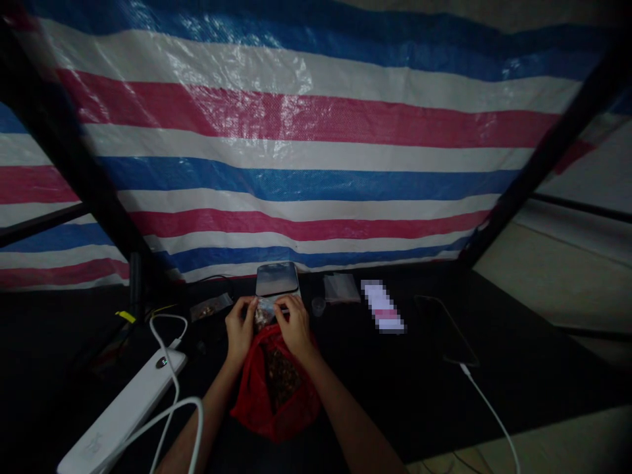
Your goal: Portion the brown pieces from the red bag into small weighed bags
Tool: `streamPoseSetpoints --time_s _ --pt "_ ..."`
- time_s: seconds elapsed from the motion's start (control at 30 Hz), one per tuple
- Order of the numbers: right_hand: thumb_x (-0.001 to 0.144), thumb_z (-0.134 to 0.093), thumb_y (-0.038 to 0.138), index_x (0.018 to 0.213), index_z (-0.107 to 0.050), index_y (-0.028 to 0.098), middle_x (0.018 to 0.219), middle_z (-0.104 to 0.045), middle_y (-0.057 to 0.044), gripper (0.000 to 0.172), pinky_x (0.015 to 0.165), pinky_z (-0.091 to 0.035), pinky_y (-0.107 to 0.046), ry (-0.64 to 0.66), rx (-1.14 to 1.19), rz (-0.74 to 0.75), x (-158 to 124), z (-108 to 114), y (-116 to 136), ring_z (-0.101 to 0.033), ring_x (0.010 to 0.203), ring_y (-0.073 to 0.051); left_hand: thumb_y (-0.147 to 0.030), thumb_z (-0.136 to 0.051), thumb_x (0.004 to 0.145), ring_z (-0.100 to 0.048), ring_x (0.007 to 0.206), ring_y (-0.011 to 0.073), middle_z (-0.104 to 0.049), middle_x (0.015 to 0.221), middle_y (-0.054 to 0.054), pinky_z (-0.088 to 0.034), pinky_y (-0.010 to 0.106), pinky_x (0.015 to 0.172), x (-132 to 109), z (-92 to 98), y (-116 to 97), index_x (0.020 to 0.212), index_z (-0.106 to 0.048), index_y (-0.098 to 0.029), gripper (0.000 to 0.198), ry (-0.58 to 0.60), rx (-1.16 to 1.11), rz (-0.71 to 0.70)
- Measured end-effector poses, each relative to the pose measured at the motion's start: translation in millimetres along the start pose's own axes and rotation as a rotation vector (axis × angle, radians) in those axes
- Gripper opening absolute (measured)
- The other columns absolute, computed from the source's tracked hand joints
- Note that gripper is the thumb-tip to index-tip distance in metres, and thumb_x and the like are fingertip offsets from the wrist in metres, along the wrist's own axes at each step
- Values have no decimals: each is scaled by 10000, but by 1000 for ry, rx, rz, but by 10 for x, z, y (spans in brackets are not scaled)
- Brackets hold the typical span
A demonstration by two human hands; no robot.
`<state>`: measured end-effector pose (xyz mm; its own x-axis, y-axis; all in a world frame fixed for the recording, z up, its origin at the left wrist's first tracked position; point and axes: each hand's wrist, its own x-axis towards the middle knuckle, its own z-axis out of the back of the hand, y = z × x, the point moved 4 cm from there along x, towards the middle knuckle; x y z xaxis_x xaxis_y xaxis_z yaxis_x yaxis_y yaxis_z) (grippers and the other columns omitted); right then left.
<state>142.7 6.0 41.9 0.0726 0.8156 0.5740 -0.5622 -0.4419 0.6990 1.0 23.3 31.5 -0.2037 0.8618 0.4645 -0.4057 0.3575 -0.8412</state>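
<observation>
Between my two hands, a small clear plastic bag (264,312) with brownish pieces low in it is pinched by its top edges. My left hand (240,329) grips its left side with thumb and fingers closed. On the right side, my right hand (295,326) pinches it the same way. Just below, a red bag (249,392) lies open, filled with many small brown-gold pieces (282,378) too dim to name. Directly behind my fingers sits a flat device with a shiny top (276,279), resembling a small scale.
Left: a filled clear bag (210,307) and a white power bank (123,408) with looping white cable (201,421). Right: a small clear cup (318,306), flat clear bags (342,288), a lit blurred phone (383,307) and a dark phone (447,329) on a cable. Striped sheeting (316,184) hangs behind.
</observation>
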Motion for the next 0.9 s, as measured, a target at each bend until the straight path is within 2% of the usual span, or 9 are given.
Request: streamPoseSetpoints --time_s 0.1,0.33,0.6,0.77,0.9 --pt "794 -496 221 828 -579 219 808 -614 -14 90 738 -391 -270 2 19 -18 -7 -12 -31 -534 812 -158 -381 -500 754 -550 690 155 -602 726 13 -428 237 655 -9 -23 10 770 -584 -157 240 5 -7 4" --pt "771 -530 222 742 -606 233 751 -636 5 83 699 -396 -257 9 15 -45 -12 -43 -88 -550 762 -157 -340 -523 742 -568 693 156 -617 717 21 -429 240 672 -29 -84 48 737 -598 -153 201 131 -62 -15" --pt "776 -500 200 749 -604 244 756 -634 -5 116 683 -396 -259 22 -54 -47 -27 -28 -45 -552 759 -166 -330 -460 779 -569 724 168 -612 737 32 -417 248 690 -45 -96 -10 744 -584 -165 210 160 16 -92" --pt "789 -477 203 775 -589 246 778 -632 -7 121 672 -392 -252 41 -101 -43 -38 -44 -30 -561 746 -160 -356 -466 771 -563 700 171 -608 721 32 -414 249 672 -52 -110 22 718 -578 -173 221 135 32 -65" --pt "794 -476 234 778 -590 243 773 -630 -9 116 676 -397 -251 39 -102 -23 -29 -34 -27 -559 763 -162 -371 -491 755 -556 684 166 -612 723 29 -411 242 644 -34 -108 24 743 -590 -169 226 161 -10 -33"
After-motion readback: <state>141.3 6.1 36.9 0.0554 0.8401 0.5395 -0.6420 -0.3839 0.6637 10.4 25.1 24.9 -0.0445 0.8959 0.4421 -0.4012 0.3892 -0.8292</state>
